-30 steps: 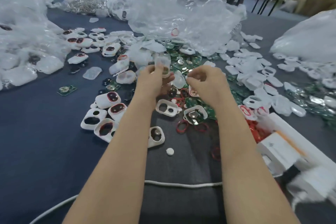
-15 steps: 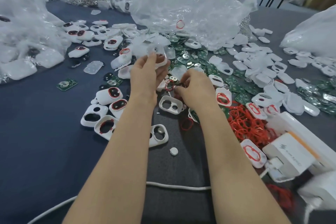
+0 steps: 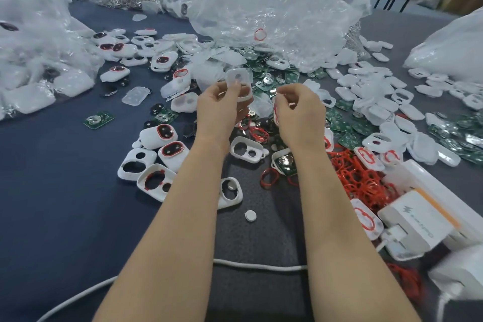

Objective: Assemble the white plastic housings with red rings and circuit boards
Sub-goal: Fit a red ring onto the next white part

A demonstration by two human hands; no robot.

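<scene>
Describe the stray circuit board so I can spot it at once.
Find the big crumpled plastic bag at far left. Just beyond its near right edge, one green circuit board lies on bare blue cloth. Unlike the heaped boards, it sits alone.

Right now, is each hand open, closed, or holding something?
Left hand: pinches a white plastic housing.
Right hand: fingers curled on a small white-and-red piece, mostly hidden.
</scene>
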